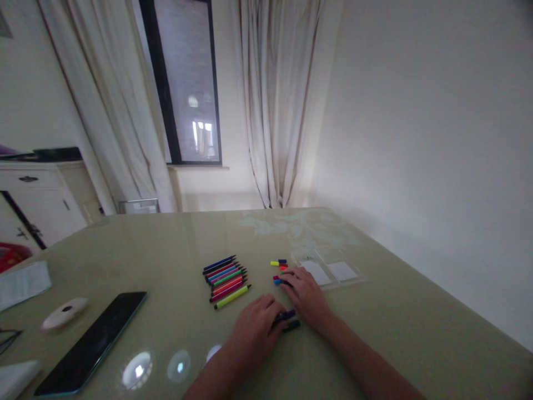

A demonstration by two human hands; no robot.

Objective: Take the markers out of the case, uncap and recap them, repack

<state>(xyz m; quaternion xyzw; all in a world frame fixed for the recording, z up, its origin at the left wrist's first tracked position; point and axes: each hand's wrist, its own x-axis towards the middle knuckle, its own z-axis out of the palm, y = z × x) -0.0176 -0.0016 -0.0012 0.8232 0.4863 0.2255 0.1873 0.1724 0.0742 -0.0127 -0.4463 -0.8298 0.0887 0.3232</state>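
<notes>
My left hand (259,329) curls its fingers around a dark purple marker (286,316), whose end sticks out to the right. A black marker or cap (291,326) lies just beside it, partly under the fingers. With fingers stretched out and slightly apart, my right hand (307,295) rests over a small group of coloured marker caps, touching the blue cap (277,282); some caps are hidden beneath it. Farther back lie a yellow cap (275,263) and a dark blue cap (282,260). To the left, several capless markers lie side by side, a yellow-green marker (232,298) nearest me.
A clear plastic case (342,271) lies beyond my right hand. On the left are a black tablet or phone (94,341), a white mouse-like object (65,314) and a pale cloth or paper (25,283). The glossy table (166,244) meets a wall on the right.
</notes>
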